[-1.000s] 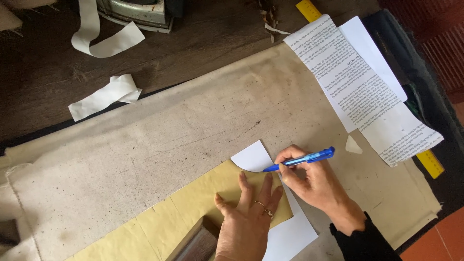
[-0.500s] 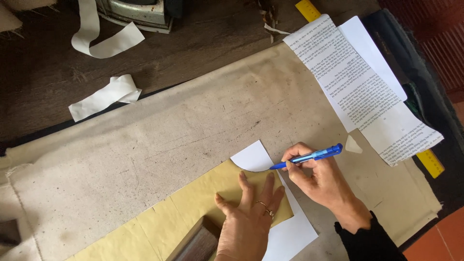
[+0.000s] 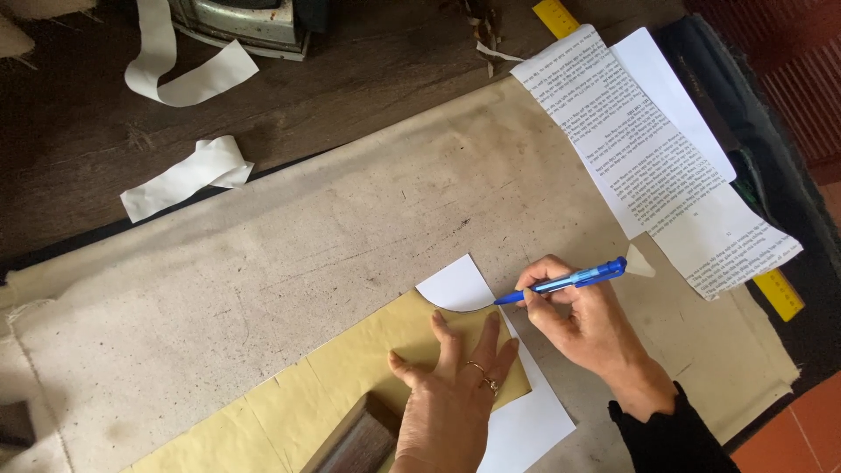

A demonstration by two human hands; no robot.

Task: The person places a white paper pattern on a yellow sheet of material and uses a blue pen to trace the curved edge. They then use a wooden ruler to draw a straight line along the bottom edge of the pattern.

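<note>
Yellow card, a curved-edged pattern piece (image 3: 368,368), lies over a white sheet of paper (image 3: 455,285) on the cloth-covered desk (image 3: 263,263). The left hand (image 3: 451,394) lies flat on the card, fingers spread and closed on nothing, apparently pressing it so the edge cannot slide while it is traced. The right hand (image 3: 583,320) has its grip clamped on a blue pen (image 3: 565,282), held low and slanted so the tip meets the paper right at the card's curved edge; the card seems to serve as a template for the line. A dark curved line shows on the white paper along that edge. A wooden block (image 3: 355,438) rests on the card just beside the left wrist, probably as a weight.

Off to the right lie printed sheets (image 3: 639,149) over a yellow ruler (image 3: 780,293), and white paper strips (image 3: 188,171) lie on the dark wood at the upper left, well apart from the work.

Compared with a second ago, the pen tip has moved rightward and a little down along the curve, and the right hand has shifted with it. The left hand and the card have stayed where they were.
</note>
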